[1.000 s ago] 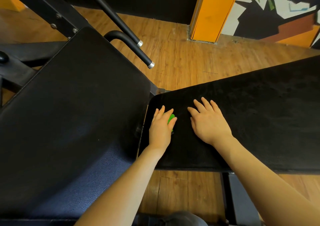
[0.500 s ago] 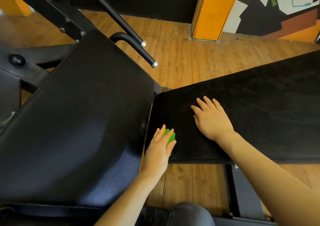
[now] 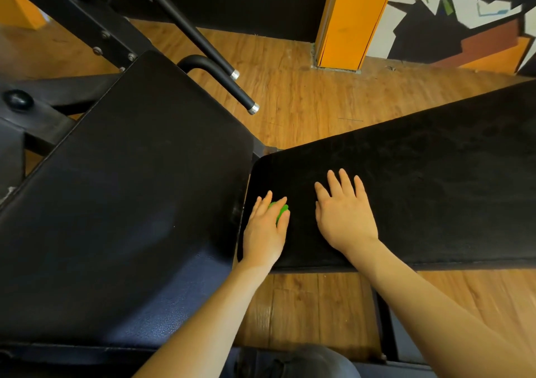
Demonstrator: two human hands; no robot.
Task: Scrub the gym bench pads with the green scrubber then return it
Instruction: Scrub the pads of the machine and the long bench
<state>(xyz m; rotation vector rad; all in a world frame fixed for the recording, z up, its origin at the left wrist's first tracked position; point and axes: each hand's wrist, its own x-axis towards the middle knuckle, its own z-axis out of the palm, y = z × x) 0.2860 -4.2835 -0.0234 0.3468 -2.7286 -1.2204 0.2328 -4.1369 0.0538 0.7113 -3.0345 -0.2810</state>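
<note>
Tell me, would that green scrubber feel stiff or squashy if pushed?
Probably squashy: the green scrubber nearly vanishes under the left hand. Likely light, since one hand covers it. It seems unlikely to roll, pressed flat on the bench pad.

Your left hand (image 3: 265, 232) covers the green scrubber (image 3: 280, 211) and holds it down on the near left corner of the flat bench pad (image 3: 420, 186), only a sliver of green showing between your fingers. Your right hand (image 3: 345, 218) lies flat just beside it, fingers spread. The angled back pad (image 3: 124, 197) fills the left, over a wooden floor (image 3: 304, 99).
</note>
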